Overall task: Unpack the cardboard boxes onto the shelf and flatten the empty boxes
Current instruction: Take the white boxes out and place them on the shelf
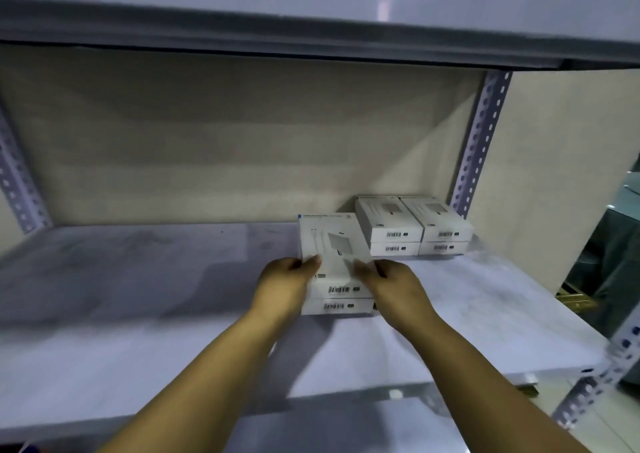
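white product boxes [334,272], stacked and seemingly light and stiff with slick faces, sit mid-shelf [138,314] beside four already placed [414,225], the left hand [284,279] and right hand [394,286] pinching the top box's near side edges

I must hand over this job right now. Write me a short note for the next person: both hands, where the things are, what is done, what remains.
Left hand and right hand: both hold a stack of white boxes, one on each side, above or on the shelf; contact is unclear.
Done: four same boxes sit in the back right corner, two stacks of two.
Left: set the held stack beside them, perhaps. No cardboard box is in view, so remaining unpacking and flattening cannot be judged.
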The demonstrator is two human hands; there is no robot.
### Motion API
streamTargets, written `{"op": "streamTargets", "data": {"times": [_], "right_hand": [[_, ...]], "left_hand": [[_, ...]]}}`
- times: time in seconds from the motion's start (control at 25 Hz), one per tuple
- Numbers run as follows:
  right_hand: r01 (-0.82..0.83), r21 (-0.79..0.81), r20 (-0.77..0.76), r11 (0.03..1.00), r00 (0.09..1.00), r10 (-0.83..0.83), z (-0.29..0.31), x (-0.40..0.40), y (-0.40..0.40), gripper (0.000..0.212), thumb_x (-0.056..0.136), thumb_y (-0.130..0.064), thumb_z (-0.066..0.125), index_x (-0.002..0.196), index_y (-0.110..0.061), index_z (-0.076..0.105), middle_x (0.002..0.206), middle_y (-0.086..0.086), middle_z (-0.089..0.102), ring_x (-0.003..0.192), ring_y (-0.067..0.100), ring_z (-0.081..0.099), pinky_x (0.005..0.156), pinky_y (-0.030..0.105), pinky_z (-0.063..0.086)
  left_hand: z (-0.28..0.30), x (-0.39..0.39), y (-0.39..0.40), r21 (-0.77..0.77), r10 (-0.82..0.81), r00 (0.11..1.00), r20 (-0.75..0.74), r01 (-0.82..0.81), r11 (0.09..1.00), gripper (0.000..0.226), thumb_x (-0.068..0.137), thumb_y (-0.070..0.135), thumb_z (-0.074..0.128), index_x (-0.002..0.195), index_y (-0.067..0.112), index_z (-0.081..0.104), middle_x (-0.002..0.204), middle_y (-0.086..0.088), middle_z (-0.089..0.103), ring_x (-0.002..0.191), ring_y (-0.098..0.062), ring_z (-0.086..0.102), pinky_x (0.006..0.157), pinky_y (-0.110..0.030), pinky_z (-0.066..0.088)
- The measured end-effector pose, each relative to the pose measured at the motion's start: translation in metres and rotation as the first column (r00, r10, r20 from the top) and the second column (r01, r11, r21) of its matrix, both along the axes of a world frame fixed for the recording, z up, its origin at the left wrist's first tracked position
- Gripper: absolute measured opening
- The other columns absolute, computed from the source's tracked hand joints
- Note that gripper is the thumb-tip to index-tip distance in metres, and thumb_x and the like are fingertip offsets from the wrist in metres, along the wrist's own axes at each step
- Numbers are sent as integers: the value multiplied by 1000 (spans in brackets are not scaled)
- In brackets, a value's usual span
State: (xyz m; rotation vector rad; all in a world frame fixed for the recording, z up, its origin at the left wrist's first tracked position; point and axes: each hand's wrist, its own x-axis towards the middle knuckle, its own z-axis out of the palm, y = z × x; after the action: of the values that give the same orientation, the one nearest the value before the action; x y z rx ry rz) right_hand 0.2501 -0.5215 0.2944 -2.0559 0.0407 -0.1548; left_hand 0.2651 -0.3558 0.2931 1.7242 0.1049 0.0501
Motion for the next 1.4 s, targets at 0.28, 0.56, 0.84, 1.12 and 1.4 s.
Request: {"op": "streamTargets", "data": {"times": [0.28,0.56,0.84,1.12,1.4], "right_hand": [[-83,124,-79,989,992,93,-6,35,-8,40,81,-33,75,116,-22,61,105,-7,70,96,12,67,78,23,53],[-60,-135,-30,989,998,57,-8,49,-20,77,69,-9,82,131,-35,45,114,-8,62,101,17,63,83,29,55],[52,-504,112,862,994,5,-3,66,-12,60,78,-21,78,131,-25,51,124,-1,58,108,20,58,93,34,50],[215,-706,293,675,956,2,-4,87,-16,44,86,-30,69,128,-25,55,123,-1,56,111,20,55,89,32,50],[285,-773,369,567,929,36,-10,115,-23,44,56,-25,92,95,-18,74,91,5,63,81,27,60,63,38,55]], "left_hand": [[-7,43,-5,124,-63,997,-47,69,990,27,91,38,60,96,14,70,91,-4,73,82,-22,69,79,-40,57],[-12,54,7,16,-230,973,35,230,973,66,68,14,85,121,29,48,117,8,59,101,-10,61,83,-33,56],[-20,78,9,298,-301,946,116,256,919,88,68,5,83,141,20,39,119,11,53,104,-12,60,90,-33,53],[-20,106,-1,363,-264,946,189,182,914,72,70,4,82,133,17,49,126,0,58,104,-15,61,89,-30,53],[-20,127,-12,404,-194,958,210,95,910,49,80,4,71,122,20,52,118,3,59,93,-7,58,64,-9,46]]}}
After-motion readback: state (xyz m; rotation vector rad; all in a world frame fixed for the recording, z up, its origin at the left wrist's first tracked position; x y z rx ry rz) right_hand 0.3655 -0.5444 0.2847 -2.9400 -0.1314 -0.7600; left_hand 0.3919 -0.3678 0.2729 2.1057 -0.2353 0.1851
